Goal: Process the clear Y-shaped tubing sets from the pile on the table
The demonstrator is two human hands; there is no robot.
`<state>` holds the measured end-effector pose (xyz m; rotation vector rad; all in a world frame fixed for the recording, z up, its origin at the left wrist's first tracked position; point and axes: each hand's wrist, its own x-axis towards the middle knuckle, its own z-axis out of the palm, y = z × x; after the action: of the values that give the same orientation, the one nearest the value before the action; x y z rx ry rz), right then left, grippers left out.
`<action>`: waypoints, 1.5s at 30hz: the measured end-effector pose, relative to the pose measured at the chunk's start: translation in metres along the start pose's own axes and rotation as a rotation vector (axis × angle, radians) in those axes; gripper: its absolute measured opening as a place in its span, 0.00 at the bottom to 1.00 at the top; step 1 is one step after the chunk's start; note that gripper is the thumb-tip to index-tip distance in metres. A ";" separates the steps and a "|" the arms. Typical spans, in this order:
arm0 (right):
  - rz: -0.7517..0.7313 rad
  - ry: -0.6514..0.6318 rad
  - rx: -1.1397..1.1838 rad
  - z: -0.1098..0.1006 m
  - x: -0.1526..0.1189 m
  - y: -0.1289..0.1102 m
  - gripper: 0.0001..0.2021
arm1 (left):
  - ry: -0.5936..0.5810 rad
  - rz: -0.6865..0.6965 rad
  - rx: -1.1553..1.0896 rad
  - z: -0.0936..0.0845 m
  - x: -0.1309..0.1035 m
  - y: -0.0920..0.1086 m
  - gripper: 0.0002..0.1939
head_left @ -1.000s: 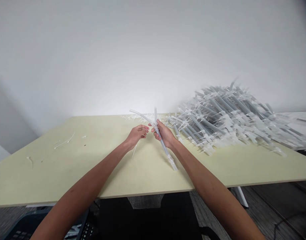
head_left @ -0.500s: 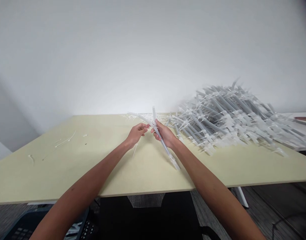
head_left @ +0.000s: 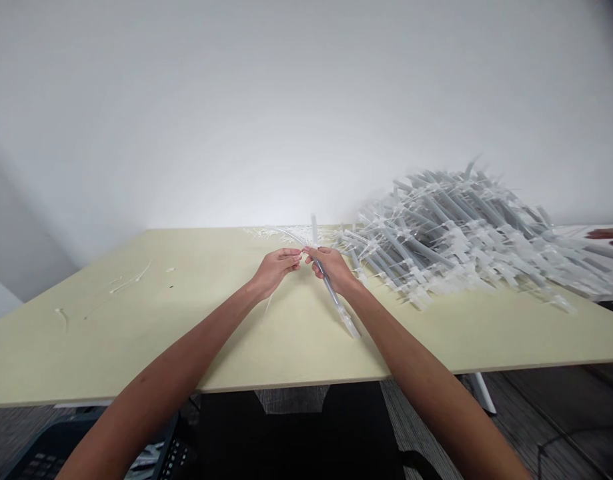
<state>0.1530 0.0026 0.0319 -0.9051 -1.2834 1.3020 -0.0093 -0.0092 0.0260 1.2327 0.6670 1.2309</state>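
My right hand (head_left: pixel 331 268) is closed round a grey tube assembly (head_left: pixel 340 308), a slim tube with whitish translucent pieces on it, which slants down toward the table's front edge. My left hand (head_left: pixel 277 269) is closed in a pinch just to the left, its fingertips nearly touching those of my right hand. What lies between the left fingertips is too small to make out. A thin white strip (head_left: pixel 267 308) shows below the left hand. Behind both hands lies a scatter of small white ties (head_left: pixel 286 233).
A large pile of similar grey tube assemblies (head_left: pixel 451 233) covers the table's right side. Loose white ties (head_left: pixel 131 283) lie on the left of the pale table (head_left: pixel 186 347). Another person's hand (head_left: pixel 606 234) shows at the far right. A dark basket (head_left: pixel 51 440) stands below, front left.
My hands have drawn closer together, with the left fingers now pinched near the right fingertips. The upper end of the tube assembly has shifted slightly right.
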 end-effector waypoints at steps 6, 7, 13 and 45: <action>-0.013 -0.011 -0.011 0.003 -0.002 0.000 0.16 | 0.019 -0.001 -0.014 0.003 0.000 -0.001 0.14; -0.014 -0.011 -0.009 0.003 -0.002 0.000 0.16 | 0.022 0.000 -0.011 0.003 0.000 -0.001 0.14; -0.025 -0.011 0.006 0.003 -0.002 0.000 0.17 | 0.043 0.013 0.004 0.003 0.002 -0.004 0.15; -0.065 -0.040 -0.034 0.009 -0.003 0.008 0.18 | 0.041 -0.064 0.155 0.000 0.001 -0.007 0.17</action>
<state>0.1438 -0.0014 0.0252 -0.8579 -1.3595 1.2564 -0.0072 -0.0074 0.0192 1.3059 0.8393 1.1713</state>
